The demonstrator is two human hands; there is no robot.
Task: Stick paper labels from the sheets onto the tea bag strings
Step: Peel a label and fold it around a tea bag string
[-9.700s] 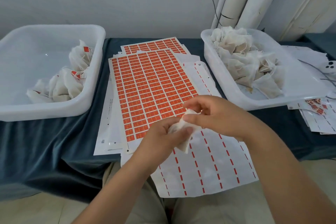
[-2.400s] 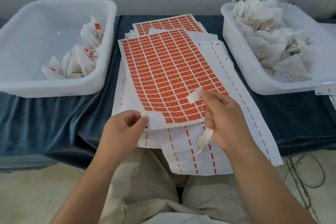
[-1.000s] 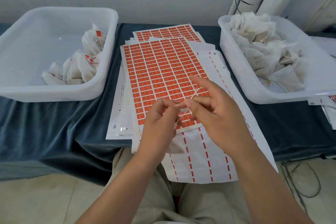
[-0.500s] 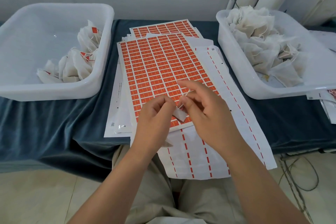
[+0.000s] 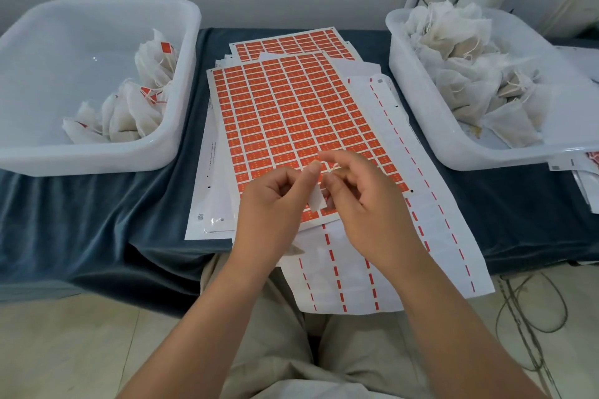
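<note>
Label (image 5: 317,201) shifted to left fingers (image 5: 309,172), dangling.

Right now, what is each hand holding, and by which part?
The left hand pinches a small paper label by its upper end; the right hand pinches the tea bag string, close beside the label.

You wore beige trousers (image 5: 363,363) and worked bare-armed.
Your left hand (image 5: 275,204) and right hand (image 5: 366,204) were uncovered, and your left forearm (image 5: 201,327) and right forearm (image 5: 447,327) ran bare to the bottom edge. The trousers were pale, of soft creased cloth, with a darker fold between your legs.
</note>
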